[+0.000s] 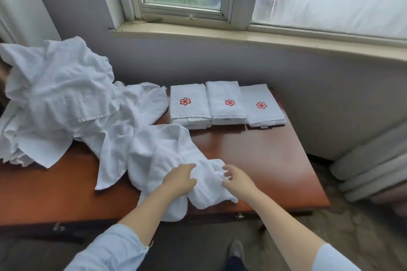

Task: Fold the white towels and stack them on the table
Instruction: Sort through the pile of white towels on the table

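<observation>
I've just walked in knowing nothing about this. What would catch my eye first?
Three folded towel stacks with red flower emblems sit in a row at the far edge of the table. A heap of crumpled white towels spills over its left side. Near the front, the left hand holds a loose towel, the right hand reaching beside it.

left hand (179,179) grips towel (167,147) | right hand (236,179) beside it | folded stacks (226,103) behind
</observation>
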`<control>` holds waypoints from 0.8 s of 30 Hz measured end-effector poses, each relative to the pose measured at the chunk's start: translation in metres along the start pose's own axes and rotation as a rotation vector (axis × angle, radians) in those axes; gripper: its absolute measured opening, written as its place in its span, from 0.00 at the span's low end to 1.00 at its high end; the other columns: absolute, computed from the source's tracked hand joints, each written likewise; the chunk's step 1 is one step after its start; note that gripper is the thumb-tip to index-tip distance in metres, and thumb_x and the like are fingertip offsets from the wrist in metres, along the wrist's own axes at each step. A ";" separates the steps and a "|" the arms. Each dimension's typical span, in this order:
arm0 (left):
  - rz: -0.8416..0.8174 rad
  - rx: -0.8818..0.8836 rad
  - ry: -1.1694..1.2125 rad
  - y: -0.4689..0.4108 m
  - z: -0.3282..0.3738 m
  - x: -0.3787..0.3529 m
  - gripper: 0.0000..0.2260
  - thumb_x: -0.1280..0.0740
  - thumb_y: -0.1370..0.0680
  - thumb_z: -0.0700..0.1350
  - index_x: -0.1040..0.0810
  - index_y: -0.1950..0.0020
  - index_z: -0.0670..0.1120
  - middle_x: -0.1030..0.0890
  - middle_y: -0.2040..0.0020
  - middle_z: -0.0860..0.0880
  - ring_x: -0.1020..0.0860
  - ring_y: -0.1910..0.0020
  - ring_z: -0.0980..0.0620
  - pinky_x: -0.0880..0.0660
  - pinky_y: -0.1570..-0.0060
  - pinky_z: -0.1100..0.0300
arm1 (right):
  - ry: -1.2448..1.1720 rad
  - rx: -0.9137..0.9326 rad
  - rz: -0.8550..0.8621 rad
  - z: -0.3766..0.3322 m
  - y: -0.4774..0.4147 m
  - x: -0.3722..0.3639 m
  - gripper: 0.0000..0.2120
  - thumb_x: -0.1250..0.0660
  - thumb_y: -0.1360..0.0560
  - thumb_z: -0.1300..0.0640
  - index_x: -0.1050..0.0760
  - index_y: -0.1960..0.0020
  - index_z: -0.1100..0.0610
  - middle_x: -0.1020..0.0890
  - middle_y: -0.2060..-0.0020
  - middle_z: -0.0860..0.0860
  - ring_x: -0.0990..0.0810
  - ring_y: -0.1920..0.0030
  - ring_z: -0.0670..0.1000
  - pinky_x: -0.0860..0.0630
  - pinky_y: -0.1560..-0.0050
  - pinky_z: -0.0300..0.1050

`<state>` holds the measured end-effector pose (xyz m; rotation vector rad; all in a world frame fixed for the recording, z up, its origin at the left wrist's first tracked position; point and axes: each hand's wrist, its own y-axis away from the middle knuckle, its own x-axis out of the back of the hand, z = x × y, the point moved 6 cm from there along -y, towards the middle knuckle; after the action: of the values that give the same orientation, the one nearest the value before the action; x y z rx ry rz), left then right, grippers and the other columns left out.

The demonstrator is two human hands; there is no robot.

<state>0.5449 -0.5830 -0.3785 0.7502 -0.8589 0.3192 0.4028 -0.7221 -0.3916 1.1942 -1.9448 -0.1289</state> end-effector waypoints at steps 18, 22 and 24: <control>0.039 0.016 0.065 -0.014 0.027 -0.009 0.32 0.33 0.23 0.52 0.43 0.23 0.63 0.23 0.49 0.59 0.23 0.55 0.58 0.24 0.56 0.61 | -0.121 0.139 0.036 0.001 -0.037 0.017 0.05 0.37 0.27 0.57 0.30 0.62 0.55 0.25 0.65 0.47 0.27 0.64 0.49 0.23 0.60 0.49; 0.089 -0.089 0.205 -0.036 0.056 0.010 0.22 0.32 0.23 0.56 0.32 0.31 0.67 0.24 0.62 0.58 0.24 0.62 0.60 0.26 0.59 0.62 | -0.560 0.145 0.073 -0.022 -0.038 0.057 0.05 0.38 0.25 0.62 0.30 0.59 0.57 0.28 0.65 0.49 0.27 0.65 0.46 0.20 0.65 0.44; 0.118 -0.120 0.274 -0.045 0.071 0.023 0.08 0.34 0.23 0.60 0.23 0.45 0.64 0.25 0.68 0.61 0.27 0.67 0.61 0.30 0.65 0.64 | -0.669 0.151 0.138 -0.030 -0.039 0.078 0.03 0.36 0.25 0.62 0.27 0.57 0.57 0.24 0.64 0.49 0.24 0.65 0.45 0.21 0.63 0.45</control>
<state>0.5437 -0.6661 -0.3519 0.5304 -0.6575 0.4602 0.4348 -0.7950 -0.3442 1.2028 -2.6510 -0.3491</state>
